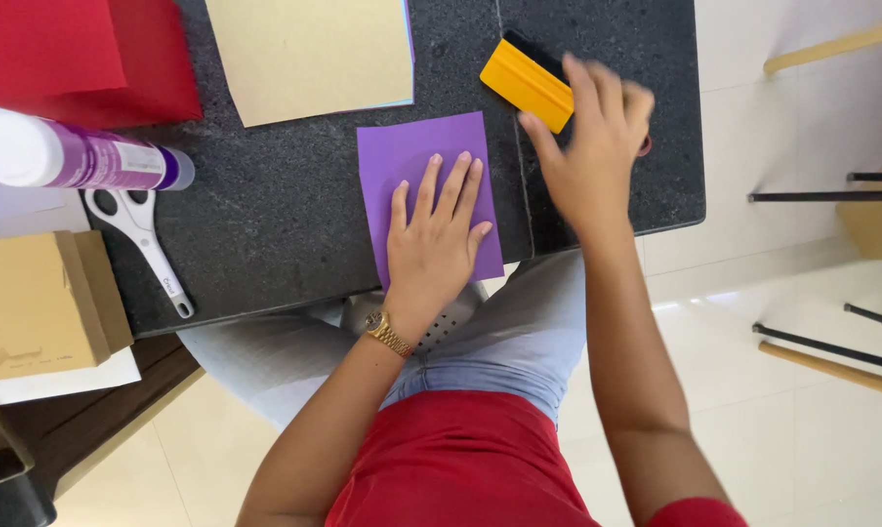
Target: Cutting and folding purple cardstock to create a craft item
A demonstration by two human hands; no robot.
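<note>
The left hand (433, 229) lies flat, fingers spread, pressing the purple paper sheet (423, 176) at the near edge of the dark counter (285, 234). Farther right, the right hand (592, 146), fingers loosely open, reaches the yellow squeegee (525, 83); a careless grab could shift the unanchored far corner.

My left hand (435, 237) lies flat, palm down, fingers together and pointing away from me, thumb eased out to the side — a gold watch sits at the wrist, and the forearm runs back toward my body at a slant. My right hand (589, 137) is raised further out, slightly blurred, fingers loosely curled and spread, thumb pointing left — its bare forearm drops straight back to a red sleeve.
</note>
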